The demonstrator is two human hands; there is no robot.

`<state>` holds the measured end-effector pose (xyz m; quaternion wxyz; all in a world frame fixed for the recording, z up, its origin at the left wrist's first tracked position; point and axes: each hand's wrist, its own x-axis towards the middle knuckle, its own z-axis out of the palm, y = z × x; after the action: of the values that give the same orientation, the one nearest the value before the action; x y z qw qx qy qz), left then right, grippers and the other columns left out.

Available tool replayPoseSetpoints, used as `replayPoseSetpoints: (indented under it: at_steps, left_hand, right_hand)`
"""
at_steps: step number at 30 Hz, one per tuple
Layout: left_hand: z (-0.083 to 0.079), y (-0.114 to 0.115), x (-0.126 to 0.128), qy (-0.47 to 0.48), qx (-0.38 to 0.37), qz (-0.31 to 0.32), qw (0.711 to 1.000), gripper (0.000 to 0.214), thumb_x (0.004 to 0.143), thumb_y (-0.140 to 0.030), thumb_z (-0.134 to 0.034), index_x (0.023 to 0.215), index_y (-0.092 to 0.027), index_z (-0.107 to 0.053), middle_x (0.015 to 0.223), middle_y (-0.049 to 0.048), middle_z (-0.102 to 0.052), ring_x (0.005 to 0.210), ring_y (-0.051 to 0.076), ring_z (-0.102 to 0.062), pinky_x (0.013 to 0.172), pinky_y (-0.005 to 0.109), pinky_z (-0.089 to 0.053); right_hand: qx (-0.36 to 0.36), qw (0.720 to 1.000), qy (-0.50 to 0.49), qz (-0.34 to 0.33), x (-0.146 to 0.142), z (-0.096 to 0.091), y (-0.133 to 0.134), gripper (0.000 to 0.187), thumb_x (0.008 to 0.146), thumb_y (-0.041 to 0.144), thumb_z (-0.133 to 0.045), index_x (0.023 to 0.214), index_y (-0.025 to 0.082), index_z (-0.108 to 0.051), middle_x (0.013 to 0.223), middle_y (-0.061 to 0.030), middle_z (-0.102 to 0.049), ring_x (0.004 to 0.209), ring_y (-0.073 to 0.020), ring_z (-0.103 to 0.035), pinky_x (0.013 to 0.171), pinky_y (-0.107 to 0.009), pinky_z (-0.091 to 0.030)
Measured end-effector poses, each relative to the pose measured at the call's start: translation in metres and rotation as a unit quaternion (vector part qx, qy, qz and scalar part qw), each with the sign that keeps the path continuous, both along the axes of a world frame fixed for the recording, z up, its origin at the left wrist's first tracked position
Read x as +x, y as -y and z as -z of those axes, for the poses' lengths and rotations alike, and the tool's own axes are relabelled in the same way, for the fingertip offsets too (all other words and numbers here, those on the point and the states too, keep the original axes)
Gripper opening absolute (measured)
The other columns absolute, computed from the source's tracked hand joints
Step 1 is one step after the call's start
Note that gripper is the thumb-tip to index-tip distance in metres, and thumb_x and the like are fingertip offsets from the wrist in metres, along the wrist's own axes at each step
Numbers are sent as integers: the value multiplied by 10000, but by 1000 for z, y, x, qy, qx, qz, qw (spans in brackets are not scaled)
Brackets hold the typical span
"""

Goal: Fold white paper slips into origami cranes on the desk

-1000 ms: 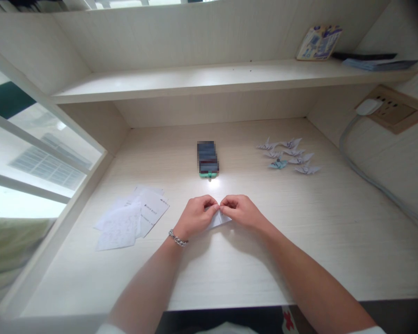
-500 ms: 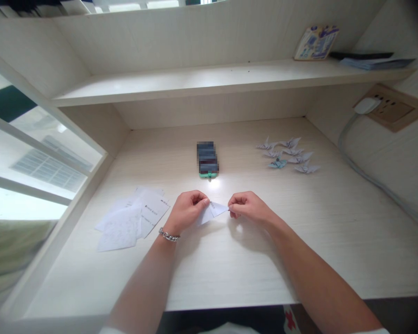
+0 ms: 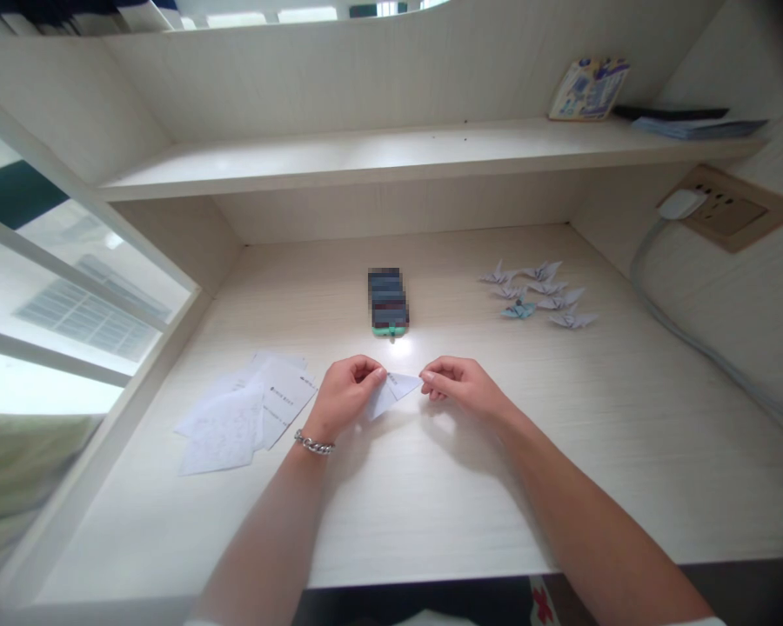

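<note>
Left hand [image 3: 344, 396]: fingers curled, thumb and fingertips pinched shut on the left end of the folded paper [image 3: 391, 393]; heel of the hand low over the desk [image 3: 431, 513].
Right hand [image 3: 465, 388]: thumb and forefinger closed together on the paper's right tip, other fingers tucked under; only the very point is in the pinch.
Folded paper: small white pointed piece with faint print, spanning the gap between the two hands, left part partly hidden by the left fingers, right point sticking out toward the right hand; lower edge tilts down toward the desk, can't tell if it touches.
Where: front middle of the desk, just in front of the phone [image 3: 387, 302].
Bracelet [image 3: 314, 445]: silver chain on the left wrist.
Phone: lies flat, teal case edge facing the hands, bright light spot on the desk at its near end; screen blurred.
Loose sheets [image 3: 244, 416]: white printed papers, overlapping, left of the left hand, near but not touching it.
Paper cranes [image 3: 538, 294]: cluster of small folded ones, one teal, back right, well apart from the hands.
Shelf [image 3: 365, 161]: above the desk; a printed card [image 3: 588, 87] leans at its right end.
Wall socket [image 3: 731, 211]: right wall, white plug [image 3: 677, 204] in it, grey cable [image 3: 685, 335] running down.
</note>
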<state>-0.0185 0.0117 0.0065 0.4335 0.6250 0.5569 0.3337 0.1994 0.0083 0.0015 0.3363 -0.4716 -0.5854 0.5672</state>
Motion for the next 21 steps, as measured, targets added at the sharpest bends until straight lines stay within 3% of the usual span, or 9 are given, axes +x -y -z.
replayPoseSetpoints:
  at_steps: [7, 12, 21]
  left_hand:
    - [-13, 7, 8, -25, -15, 65, 997, 241, 773, -344, -523, 758, -139, -649, 738, 51, -663, 641, 140, -570, 554, 224, -420]
    - [-16, 13, 18, -83, 20, 129, 988, 204, 769, -264, -494, 719, -160, -662, 732, 36, -676, 662, 140, -577, 589, 229, -414]
    - [-16, 9, 10, -36, -23, 131, 990, 185, 706, -205, -484, 679, -149, -658, 605, 10, -620, 590, 122, -544, 561, 218, -418]
  right_hand:
    - [33, 999, 32, 10, -13, 14, 2, 164, 773, 303, -538, 773, 154, -606, 697, -25, -622, 616, -136, -554, 564, -245, -410]
    - [71, 993, 87, -23, -17, 9, 7, 146, 765, 270, -531, 755, 156, -621, 685, -17, -618, 631, -134, -539, 564, -237, -385]
    - [15, 1000, 13, 7, 4, 3, -3, 156, 709, 298, -590, 708, 145, -619, 596, -6, -578, 557, -123, -510, 537, -241, -395]
